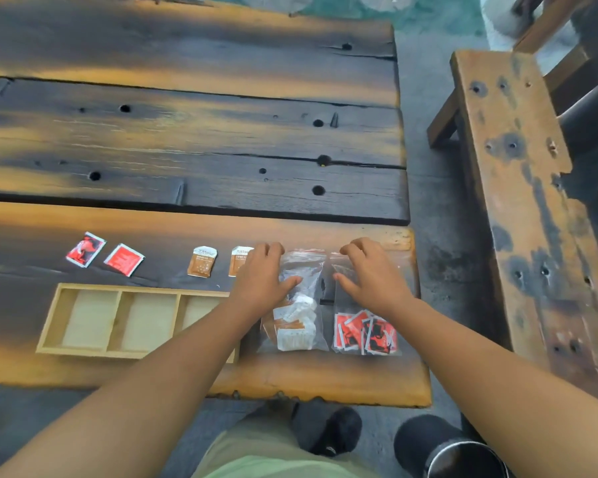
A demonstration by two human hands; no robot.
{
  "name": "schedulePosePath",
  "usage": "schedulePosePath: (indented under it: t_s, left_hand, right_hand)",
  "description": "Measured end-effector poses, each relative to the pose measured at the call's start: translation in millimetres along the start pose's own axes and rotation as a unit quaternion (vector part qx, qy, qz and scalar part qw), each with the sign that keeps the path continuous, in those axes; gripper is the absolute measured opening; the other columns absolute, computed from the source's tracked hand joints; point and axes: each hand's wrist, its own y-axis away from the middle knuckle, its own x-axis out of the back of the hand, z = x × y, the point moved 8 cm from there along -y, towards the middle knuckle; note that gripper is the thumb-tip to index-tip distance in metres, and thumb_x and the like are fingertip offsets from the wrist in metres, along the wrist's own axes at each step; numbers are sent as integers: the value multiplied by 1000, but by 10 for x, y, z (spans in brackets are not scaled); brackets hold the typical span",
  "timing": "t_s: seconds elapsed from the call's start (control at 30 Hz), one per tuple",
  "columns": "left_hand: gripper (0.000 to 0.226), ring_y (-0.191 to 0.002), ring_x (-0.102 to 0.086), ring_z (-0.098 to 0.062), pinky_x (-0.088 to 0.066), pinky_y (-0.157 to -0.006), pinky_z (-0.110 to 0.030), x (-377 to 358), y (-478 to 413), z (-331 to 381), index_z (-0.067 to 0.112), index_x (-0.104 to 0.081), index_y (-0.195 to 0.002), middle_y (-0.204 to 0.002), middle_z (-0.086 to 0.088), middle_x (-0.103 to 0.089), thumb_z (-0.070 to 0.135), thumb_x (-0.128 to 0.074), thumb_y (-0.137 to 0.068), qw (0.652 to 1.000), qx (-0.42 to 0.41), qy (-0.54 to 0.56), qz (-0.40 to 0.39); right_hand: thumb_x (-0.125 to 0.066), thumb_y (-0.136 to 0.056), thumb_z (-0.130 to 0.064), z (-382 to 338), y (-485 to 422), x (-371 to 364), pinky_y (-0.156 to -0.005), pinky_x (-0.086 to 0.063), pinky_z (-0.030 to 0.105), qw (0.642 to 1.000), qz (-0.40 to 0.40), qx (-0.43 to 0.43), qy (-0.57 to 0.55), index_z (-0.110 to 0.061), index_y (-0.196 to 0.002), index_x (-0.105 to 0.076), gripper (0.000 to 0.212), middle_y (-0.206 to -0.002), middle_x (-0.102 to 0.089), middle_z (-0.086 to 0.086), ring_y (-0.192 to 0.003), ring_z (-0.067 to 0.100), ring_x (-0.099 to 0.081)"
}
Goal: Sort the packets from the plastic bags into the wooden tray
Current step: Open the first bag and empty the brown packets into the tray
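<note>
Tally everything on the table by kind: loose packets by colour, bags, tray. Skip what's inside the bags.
Red loose packets: 2
Brown loose packets: 2
Plastic bags: 2
Wooden tray: 1
Total: 7

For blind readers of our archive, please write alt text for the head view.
The left hand grips a clear plastic bag of brown packets, the right hand a clear plastic bag of red packets, on a dark wooden table. Left of them sits a pale wooden three-compartment tray; two red packets and two brown ones lie beyond it.
</note>
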Motion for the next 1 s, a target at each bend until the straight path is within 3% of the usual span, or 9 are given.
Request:
schedulePosePath:
  t_s: [0.13,0.23,0.33,0.4,0.63,0.77,0.83,0.93,1.0]
  left_hand:
    - [59,-125,-45,-24,-44,-99,-35,-58,271,-115,17,-43,-131,-133,-6,-40,39,-73,-85,995,65,73,6]
    - [65,-135,-36,-30,-43,-105,-42,-93,458,-105,19,-37,-135,-146,-11,-28,32,-74,-84,993,65,94,34]
    - [69,-125,-43,-23,-40,-99,-29,-112,650,-89,19,-34,-141,-145,-9,-27,21,-73,-85,987,64,134,67]
    - [74,-122,-45,-19,-38,-95,-24,-190,760,-135,16,-30,-146,-143,-8,-30,17,-73,-85,979,98,169,54]
    - [76,-127,-44,-21,-49,-100,-42,-474,883,-290,19,-31,-144,-135,-6,-42,30,-74,-82,972,133,195,18]
    - [86,-117,-56,-20,-53,-94,-44,-593,850,-411,26,-32,-140,-128,-2,-52,45,-78,-70,950,170,262,19]
    - [79,-112,-59,-21,-53,-91,-39,-585,828,-433,22,-32,-138,-125,-3,-55,34,-78,-75,934,197,295,31]
    - [67,-98,-62,-18,-45,-68,-22,-604,746,-480,18,-31,-136,-109,-3,-58,18,-73,-84,911,232,341,23]
    - [60,-93,-62,-16,-44,-64,-20,-633,706,-497,19,-37,-131,-105,-2,-59,18,-74,-84,899,240,366,9]
  right_hand:
    - [-62,-93,-37,-128,228,-122,-94,-49,36,996,-16,-38,-77,-16,-129,-53,43,-128,-52,2,-116,20,-52]
    - [-61,-93,-37,-202,377,-280,-92,-48,38,989,-42,-74,-121,-18,-129,-51,42,-128,-55,2,-112,21,-57]
    - [-62,-92,-41,-277,481,-453,-90,-50,38,980,-70,-106,-156,-21,-131,-49,46,-127,-58,2,-107,21,-60]
    - [-63,-91,-42,-313,521,-558,-95,-50,40,971,-86,-126,-183,-20,-137,-46,54,-134,-57,3,-114,22,-59]
    - [-69,-85,-49,-397,580,-843,-99,-50,46,950,-141,-168,-223,-17,-145,-36,75,-140,-49,7,-121,25,-54]
    - [-74,-83,-43,-396,543,-888,-87,-49,34,941,-120,-196,-247,-15,-136,-44,68,-127,-53,4,-108,20,-56]
    - [-76,-83,-36,-414,537,-891,-78,-44,27,930,-120,-216,-274,-14,-133,-45,63,-113,-56,1,-98,16,-56]
    - [-76,-84,-25,-437,549,-925,-62,-42,22,914,-127,-238,-302,-13,-115,-49,42,-83,-52,-5,-71,8,-52]
    - [-76,-84,-21,-443,553,-951,-59,-41,19,908,-124,-253,-309,-15,-106,-49,36,-80,-52,-8,-68,4,-50]
